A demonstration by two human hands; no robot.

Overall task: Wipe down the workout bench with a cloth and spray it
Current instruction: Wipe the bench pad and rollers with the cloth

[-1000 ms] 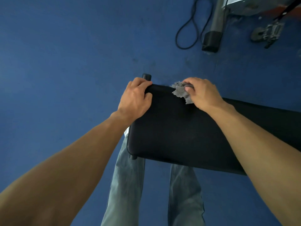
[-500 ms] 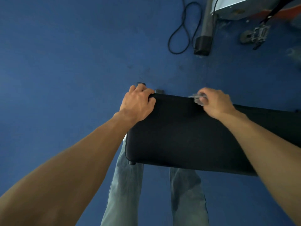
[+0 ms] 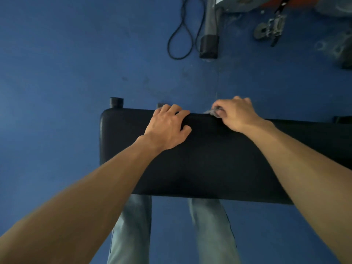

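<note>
The black padded workout bench (image 3: 209, 164) runs across the middle of the view, its left end rounded. My left hand (image 3: 167, 126) rests on the pad with its fingers curled over the far edge. My right hand (image 3: 236, 113) is closed around a grey cloth (image 3: 211, 112) and presses it against the far edge of the pad; only a small scrap of the cloth shows past my fingers. No spray bottle is in view.
Blue floor lies all around. A black bench foot (image 3: 116, 101) sticks out at the far left corner. Beyond lie a looped black cable (image 3: 182, 33), a grey post with a black base (image 3: 208, 44) and metal hardware (image 3: 270, 28). My jeans-clad legs (image 3: 171, 229) stand below the bench.
My right hand has slid the cloth rightward along the far edge, bunching it until it is nearly hidden. My left hand has shifted right from the bench corner. The view has moved left.
</note>
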